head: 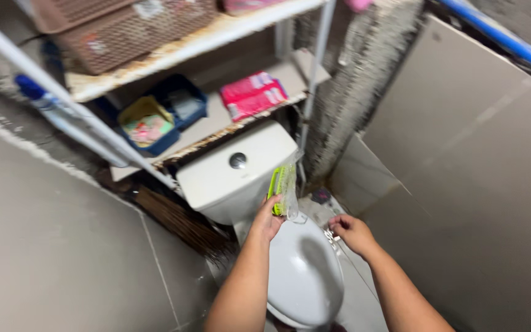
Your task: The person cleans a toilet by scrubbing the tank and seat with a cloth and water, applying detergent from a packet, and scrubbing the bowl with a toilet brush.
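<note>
Green plastic shows through a clear wrapper: a small green item in a transparent packet (284,187) is pinched in the fingers of the left hand (268,220), held upright just above the closed toilet lid (305,270) and in front of the white cistern (232,178). The left hand is closed on the packet's lower edge. The right hand (351,232) hovers beside it to the right, above the floor next to the toilet, its fingers curled inward with something small and pale at the fingertips; whether it grips that is too blurred to tell.

On top of the cistern sits a round silver flush button (238,160). Over the cistern stands a white metal rack (314,74) with stained shelves. Its lower shelf carries a pink packet (252,93) and two blue trays (173,114), one with yellowish contents. The upper shelf bears brown woven baskets (124,31). A bundle of dark broom bristles (179,221) lies on the floor left of the toilet. Grey tiles (480,184) cover the walls on both sides, and a blue pipe (505,40) runs across the upper right corner.
</note>
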